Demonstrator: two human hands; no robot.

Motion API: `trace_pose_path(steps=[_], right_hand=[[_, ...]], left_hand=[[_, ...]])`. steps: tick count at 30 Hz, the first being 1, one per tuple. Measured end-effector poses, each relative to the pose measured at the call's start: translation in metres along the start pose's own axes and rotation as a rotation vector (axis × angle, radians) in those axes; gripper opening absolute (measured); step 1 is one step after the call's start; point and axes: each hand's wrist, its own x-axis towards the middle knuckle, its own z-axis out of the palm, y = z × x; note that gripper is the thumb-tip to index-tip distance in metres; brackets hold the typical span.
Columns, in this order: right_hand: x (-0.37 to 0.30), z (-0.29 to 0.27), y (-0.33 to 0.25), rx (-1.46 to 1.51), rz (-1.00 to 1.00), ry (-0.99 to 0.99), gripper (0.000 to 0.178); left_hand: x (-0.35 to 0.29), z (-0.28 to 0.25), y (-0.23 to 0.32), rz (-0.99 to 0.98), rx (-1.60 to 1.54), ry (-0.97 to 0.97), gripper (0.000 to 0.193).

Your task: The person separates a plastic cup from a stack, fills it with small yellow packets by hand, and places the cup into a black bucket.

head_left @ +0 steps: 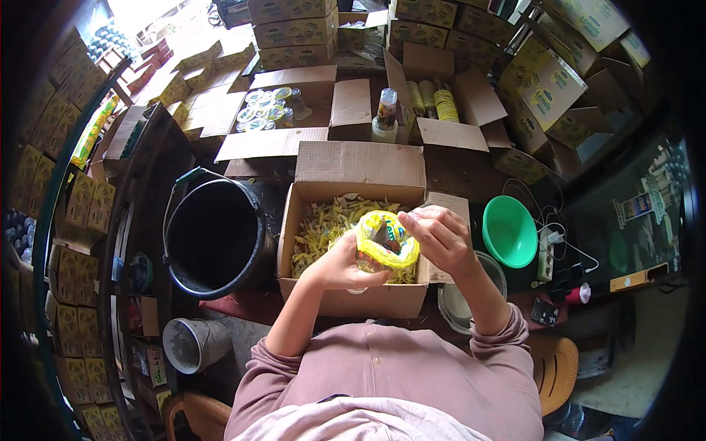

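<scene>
My left hand [346, 263] is wrapped round a clear plastic cup [364, 266] with printed yellow film [401, 259] around its rim. Through the middle of the ring of film the cup's inside shows dark. At the upper right of that rim, my right hand [441, 234] has its fingers pinched together at the film's edge; the exact grip is partly hidden. Both hands are above an open cardboard box [353, 300] that holds many yellow plastic scraps [316, 242].
A black bucket [176, 253] stands left of the box, a grey pail [187, 345] lower down. To the right are a green bowl [510, 231] and a power strip [546, 257]. Behind are a carton of sealed cups [265, 110], stacked cups [386, 117] and a carton of yellow stacks [445, 103].
</scene>
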Motion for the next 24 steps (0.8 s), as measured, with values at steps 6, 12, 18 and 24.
trace_pose_path(steps=[6, 12, 18, 24], right_hand=[[-0.004, 0.004, 0.003, 0.038, -0.026, 0.019, 0.043], [-0.003, 0.006, 0.001, 0.099, -0.056, 0.046, 0.038], [-0.009, 0.007, 0.006, 0.122, -0.046, 0.011, 0.027], [-0.018, 0.009, 0.011, 0.016, 0.004, -0.048, 0.029]], left_hand=[[0.001, -0.009, -0.015, -0.261, -0.309, -0.313, 0.038], [0.013, -0.006, -0.022, -0.203, -0.685, -0.625, 0.037], [0.01, -0.02, -0.035, -0.332, -0.69, -0.571, 0.061], [0.014, -0.015, -0.007, -0.158, -0.253, -0.159, 0.068]])
